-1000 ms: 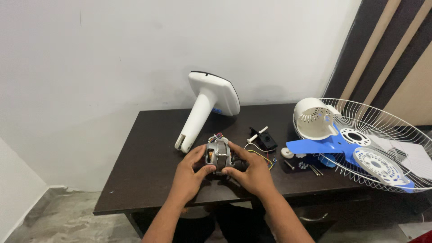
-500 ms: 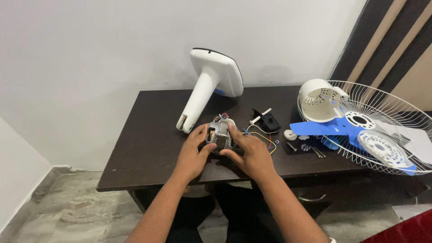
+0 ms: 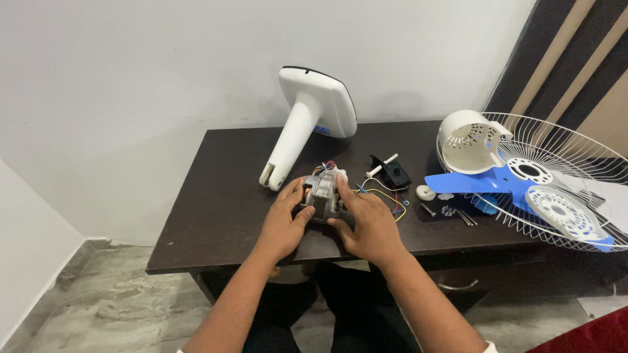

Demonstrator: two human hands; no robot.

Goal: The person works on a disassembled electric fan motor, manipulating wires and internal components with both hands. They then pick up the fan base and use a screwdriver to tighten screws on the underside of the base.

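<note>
Near the front edge of the dark brown wooden table (image 3: 216,216), a small grey metal fan motor with coloured wires (image 3: 323,193) is gripped on both sides: left hand (image 3: 285,222) clasps its left face, right hand (image 3: 367,223) its right. Behind stands a white plastic fan stand (image 3: 307,117); toward the right edge lie a blue fan blade (image 3: 517,186) and white wire guard (image 3: 589,163).

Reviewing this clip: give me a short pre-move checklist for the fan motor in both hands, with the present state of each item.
1. Motor gripped from both sides, left hand and right hand: ok.
2. Motor over the dark table, not past its edge: ok.
3. Coloured wires free of the fingers: cannot tell; they trail beside the right hand.
4. Loose screws away from the hands: ok.
5. White fan stand lying clear of the motor: ok, apart behind it.
6. Blue blade and wire guard out of the way: ok, off to the right.
</note>
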